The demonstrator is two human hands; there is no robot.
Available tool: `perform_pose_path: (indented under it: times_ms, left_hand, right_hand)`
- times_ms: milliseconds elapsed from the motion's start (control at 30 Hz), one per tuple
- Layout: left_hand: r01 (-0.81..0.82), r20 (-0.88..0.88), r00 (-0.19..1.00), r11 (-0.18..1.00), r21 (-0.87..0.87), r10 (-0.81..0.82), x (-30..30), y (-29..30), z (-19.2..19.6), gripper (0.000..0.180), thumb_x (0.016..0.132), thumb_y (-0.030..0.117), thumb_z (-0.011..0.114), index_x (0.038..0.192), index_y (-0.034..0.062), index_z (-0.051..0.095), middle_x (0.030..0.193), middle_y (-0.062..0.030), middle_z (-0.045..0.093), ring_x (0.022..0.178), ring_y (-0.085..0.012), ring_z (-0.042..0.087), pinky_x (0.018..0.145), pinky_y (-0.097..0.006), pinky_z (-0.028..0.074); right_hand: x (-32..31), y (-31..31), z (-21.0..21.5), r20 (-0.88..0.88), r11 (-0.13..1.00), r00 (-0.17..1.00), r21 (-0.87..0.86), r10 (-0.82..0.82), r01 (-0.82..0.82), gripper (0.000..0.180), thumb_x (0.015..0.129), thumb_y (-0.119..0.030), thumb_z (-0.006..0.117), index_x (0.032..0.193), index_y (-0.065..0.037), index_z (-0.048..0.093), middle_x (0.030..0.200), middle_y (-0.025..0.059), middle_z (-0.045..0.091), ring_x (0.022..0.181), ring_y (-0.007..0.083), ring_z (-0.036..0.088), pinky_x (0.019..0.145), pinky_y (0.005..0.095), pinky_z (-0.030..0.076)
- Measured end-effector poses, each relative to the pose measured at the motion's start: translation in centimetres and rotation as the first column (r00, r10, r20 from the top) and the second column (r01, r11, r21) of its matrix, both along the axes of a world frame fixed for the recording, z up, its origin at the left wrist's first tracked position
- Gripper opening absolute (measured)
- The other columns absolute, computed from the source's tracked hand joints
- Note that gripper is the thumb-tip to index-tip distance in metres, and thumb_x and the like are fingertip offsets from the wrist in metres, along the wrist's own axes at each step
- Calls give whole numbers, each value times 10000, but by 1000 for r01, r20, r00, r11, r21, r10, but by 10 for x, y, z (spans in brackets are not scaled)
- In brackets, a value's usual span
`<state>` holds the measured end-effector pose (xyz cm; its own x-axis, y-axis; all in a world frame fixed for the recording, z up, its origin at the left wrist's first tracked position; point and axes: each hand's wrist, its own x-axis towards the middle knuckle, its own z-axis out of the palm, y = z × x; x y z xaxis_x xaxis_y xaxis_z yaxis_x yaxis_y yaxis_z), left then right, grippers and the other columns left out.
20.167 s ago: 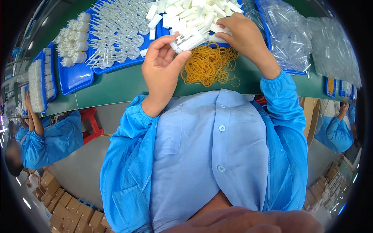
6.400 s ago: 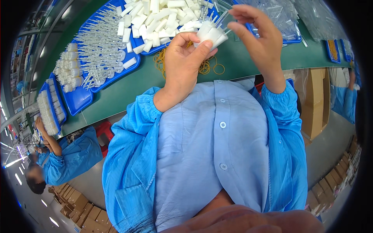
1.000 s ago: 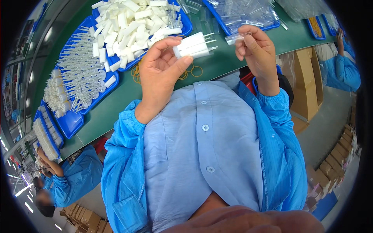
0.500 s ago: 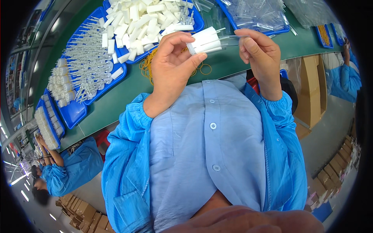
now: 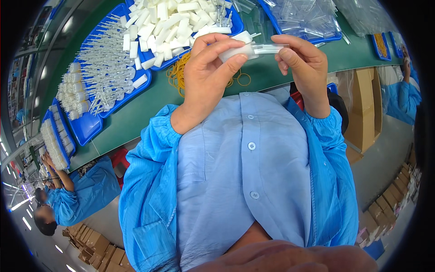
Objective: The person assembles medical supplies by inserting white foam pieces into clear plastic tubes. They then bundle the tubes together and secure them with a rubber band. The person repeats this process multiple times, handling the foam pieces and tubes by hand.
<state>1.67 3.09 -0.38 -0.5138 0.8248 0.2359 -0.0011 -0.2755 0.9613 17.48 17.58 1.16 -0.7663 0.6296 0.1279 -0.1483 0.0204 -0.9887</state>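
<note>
My left hand (image 5: 206, 75) grips a small bundle of white plastic pieces (image 5: 235, 47) above the green table (image 5: 145, 111). My right hand (image 5: 303, 63) pinches a clear plastic tube (image 5: 271, 47) by its end, and the tube's other end meets the bundle. Both hands are raised close in front of my blue smock. Yellow rubber bands (image 5: 179, 75) lie on the table just beyond my left hand.
A blue tray (image 5: 154, 61) holds several loose white pieces. Another blue tray (image 5: 97, 120) to the left holds thin white parts. A tray of clear tubes (image 5: 303, 18) sits at upper right. Co-workers in blue sit at lower left (image 5: 81, 195) and far right (image 5: 403, 97). Cardboard boxes (image 5: 364, 111) stand right.
My right hand has moved left, bringing the clear tube up to the white bundle held in my left hand. Earlier the two hands were apart.
</note>
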Motion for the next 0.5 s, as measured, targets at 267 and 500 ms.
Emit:
perform_pose_path:
  times_ms: [267,500]
  left_hand:
    - [-29,19,999,998,-62,30,1,-2,2,175,816,23,739,989,41,719,1154,-36,451,957,-96,530,719,-214,478]
    - [-64,-52,997,996,-68,60,1,-2,5,169,804,25,749,969,45,720,1145,-47,456,941,-96,536,710,-208,480]
  right_hand:
    - [-1,-2,2,3,996,999,76,39,-39,219,911,-107,633,1107,-24,683,824,27,624,662,67,542,592,197,448]
    - [-5,7,3,-40,917,992,387,123,-98,174,911,-90,608,1054,-25,685,826,16,568,669,70,518,588,202,414]
